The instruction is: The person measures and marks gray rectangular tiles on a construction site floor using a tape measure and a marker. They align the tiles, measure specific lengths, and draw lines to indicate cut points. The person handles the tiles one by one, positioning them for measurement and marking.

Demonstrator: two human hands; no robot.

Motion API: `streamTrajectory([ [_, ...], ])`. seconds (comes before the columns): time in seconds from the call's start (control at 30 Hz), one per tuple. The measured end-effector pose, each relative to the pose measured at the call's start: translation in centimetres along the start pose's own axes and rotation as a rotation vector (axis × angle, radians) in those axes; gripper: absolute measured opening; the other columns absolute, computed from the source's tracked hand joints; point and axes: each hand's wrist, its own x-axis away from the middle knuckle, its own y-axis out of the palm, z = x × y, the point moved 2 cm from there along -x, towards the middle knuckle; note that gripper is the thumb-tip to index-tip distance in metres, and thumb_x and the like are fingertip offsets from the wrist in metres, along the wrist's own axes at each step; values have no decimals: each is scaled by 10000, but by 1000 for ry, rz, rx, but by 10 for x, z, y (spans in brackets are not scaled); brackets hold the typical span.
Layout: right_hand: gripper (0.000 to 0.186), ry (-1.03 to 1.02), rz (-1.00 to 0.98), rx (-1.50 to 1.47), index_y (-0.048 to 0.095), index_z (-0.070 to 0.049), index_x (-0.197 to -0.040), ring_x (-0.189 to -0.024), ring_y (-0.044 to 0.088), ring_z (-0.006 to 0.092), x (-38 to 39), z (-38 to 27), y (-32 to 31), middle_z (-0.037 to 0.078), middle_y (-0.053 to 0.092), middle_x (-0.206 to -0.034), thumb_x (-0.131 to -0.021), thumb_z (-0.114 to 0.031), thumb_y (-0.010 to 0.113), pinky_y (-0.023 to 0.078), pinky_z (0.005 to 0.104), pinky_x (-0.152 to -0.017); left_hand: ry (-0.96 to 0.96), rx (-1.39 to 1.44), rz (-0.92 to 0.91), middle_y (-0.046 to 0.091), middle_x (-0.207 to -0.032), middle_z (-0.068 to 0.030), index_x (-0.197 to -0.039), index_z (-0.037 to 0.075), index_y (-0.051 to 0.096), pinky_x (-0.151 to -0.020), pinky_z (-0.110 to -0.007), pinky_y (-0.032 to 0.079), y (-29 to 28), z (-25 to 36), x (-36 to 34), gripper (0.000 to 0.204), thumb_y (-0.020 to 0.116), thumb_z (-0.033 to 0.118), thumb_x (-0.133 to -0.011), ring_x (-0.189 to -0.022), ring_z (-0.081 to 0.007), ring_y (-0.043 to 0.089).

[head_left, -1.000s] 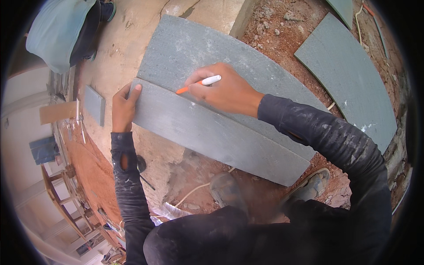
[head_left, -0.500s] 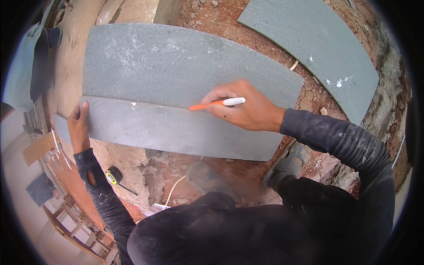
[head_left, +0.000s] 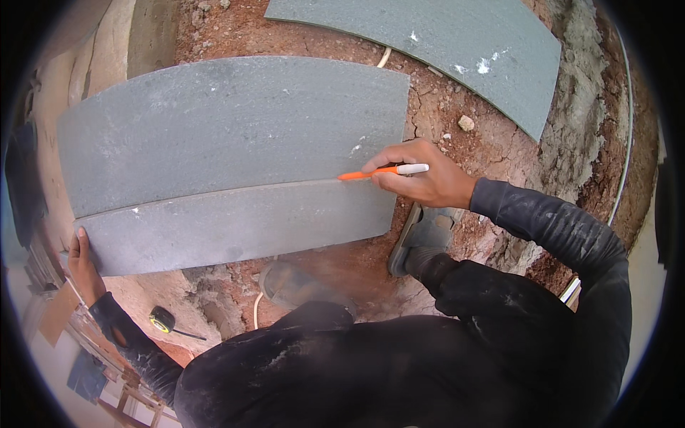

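My right hand [head_left: 437, 177] is closed in a pinch around an orange marker [head_left: 386, 172] with a white end. The marker's tip touches the seam along the far edge of a narrow grey stone slab [head_left: 235, 227], close to its right end. That slab lies on a wider grey stone slab [head_left: 228, 125], which shows beyond the seam. At the left end, my left hand [head_left: 85, 273] grips the narrow slab's edge, a digit lying against its end; the other fingers are partly hidden.
Another grey slab [head_left: 435, 50] with white smudges lies at the far right on reddish soil. A black and yellow tape measure [head_left: 163, 319] rests near my left forearm. My shoe [head_left: 428, 232] stands beside the slabs' right end. A pale cable [head_left: 257, 307] runs near my legs.
My right hand has moved the marker rightward along the seam, from mid-slab to near its right end. My left hand stays at the left end. The whole view has shifted and turned.
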Motion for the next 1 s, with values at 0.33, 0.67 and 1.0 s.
streamTrajectory([
  [0.33, 254, 115, 150, 96, 699, -18, -1038, -713, 616, 138, 55, 53, -27, 80, 686, -837, -880, -199, 619, 488, 301, -661, 8, 11, -35, 616, -1164, -109, -1242, -53, 586, -978, -275, 376, -2, -5, -5, 515, 593, 368, -946, -1066, -170, 539],
  [0.67, 186, 20, 220, 287, 667, 5, -936, -696, 629, 242, 62, 48, -22, 122, 659, -808, -855, -157, 625, 493, 357, -649, -32, -37, -69, 583, -1213, -118, -1268, -40, 559, -992, -290, 369, -4, 1, -5, 524, 563, 385, -961, -1107, -177, 506],
  [1.0, 192, -73, 215, 364, 665, 19, -872, -745, 644, 358, 39, 29, -12, 199, 652, -804, -820, -150, 589, 509, 415, -705, 40, -42, -31, 610, -1191, -129, -1255, -66, 568, -992, -288, 375, 0, 4, 1, 537, 582, 375, -949, -1088, -185, 542],
])
